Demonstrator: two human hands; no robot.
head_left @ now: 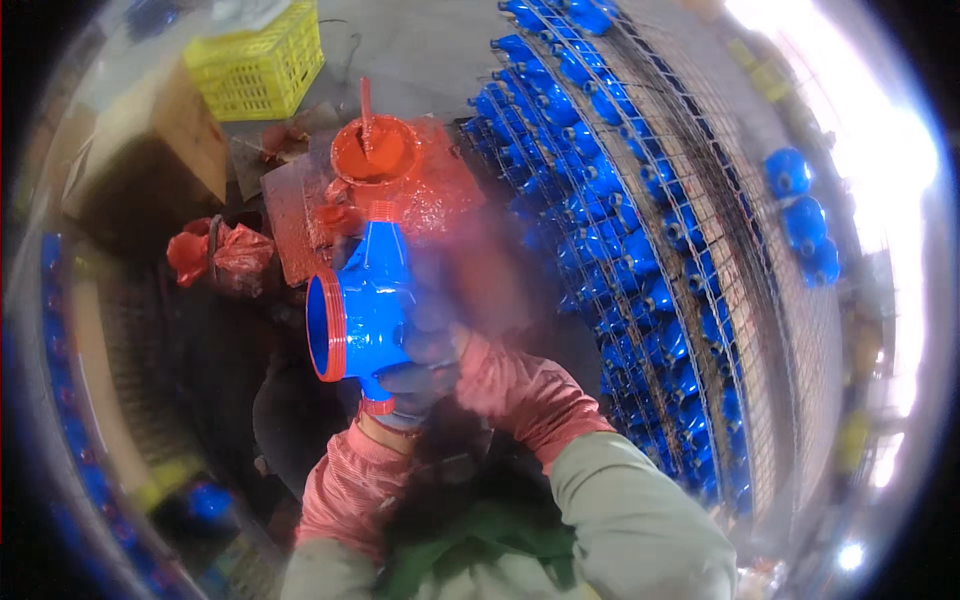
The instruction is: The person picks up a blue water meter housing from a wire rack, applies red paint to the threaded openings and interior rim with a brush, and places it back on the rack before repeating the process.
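Head view, left hand (415,385) gripping blue valve body (368,305), right hand (470,290) blurred

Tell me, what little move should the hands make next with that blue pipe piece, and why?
Probably dip the brush again. The left hand holds the blue cast valve body, whose round flange rim and end threads already look red. The right hand is blurred against it, so what it holds is unclear. A stick stands in the round pot of red paint just beyond.
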